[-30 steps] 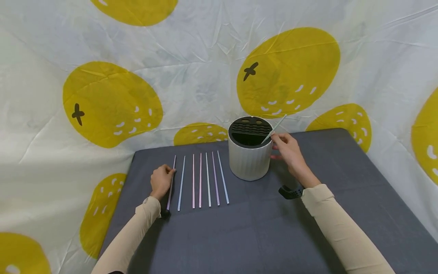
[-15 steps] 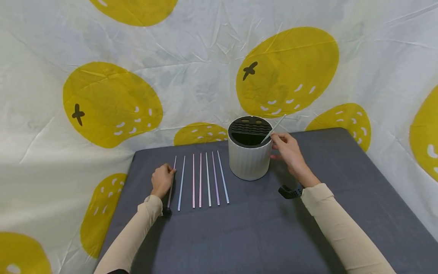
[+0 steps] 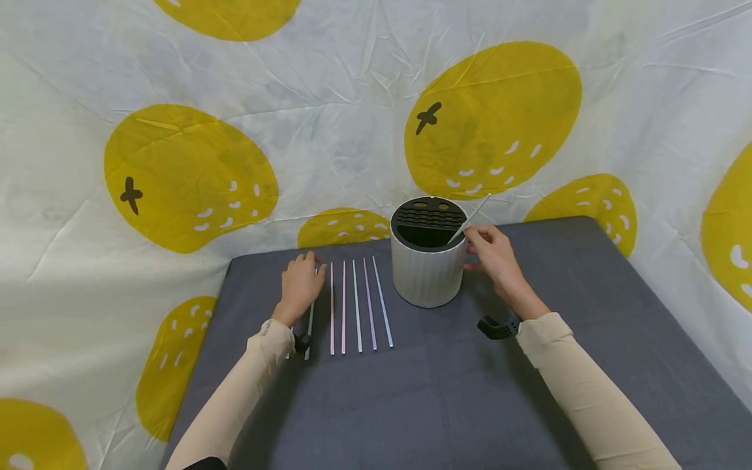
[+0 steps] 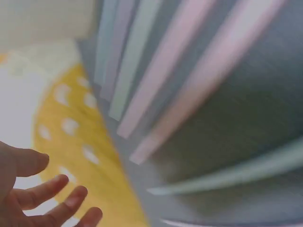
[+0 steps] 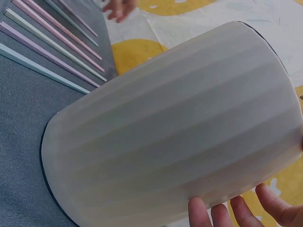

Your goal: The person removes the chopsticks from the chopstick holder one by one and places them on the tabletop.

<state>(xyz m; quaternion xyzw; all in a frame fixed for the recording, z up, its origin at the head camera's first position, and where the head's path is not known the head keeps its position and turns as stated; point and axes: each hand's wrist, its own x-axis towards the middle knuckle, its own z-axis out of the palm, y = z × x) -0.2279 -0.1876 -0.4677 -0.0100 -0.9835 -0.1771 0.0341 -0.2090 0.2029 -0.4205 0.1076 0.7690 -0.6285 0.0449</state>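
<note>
From the head view, a ribbed white holder [image 3: 427, 274] is standing on the grey table [image 3: 446, 391], beside a row of pastel chopsticks [image 3: 357, 307] running front to back. The right hand [image 3: 492, 251] is pinching a pale green chopstick [image 3: 470, 220], which is slanting into the holder's black top, upper end pointing up-right. The left hand [image 3: 301, 284], fingers relaxed, has shifted rightward over the row's left end. The left wrist view is blurring; its fingers [image 4: 57, 198] are seemingly spread. The right wrist view is showing the holder's wall [image 5: 180, 137] filling the frame.

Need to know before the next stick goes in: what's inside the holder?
One pale stick leans in the holder, pinched by the right hand, beside a black slotted insert. The bottom is dark, unseen.
</note>
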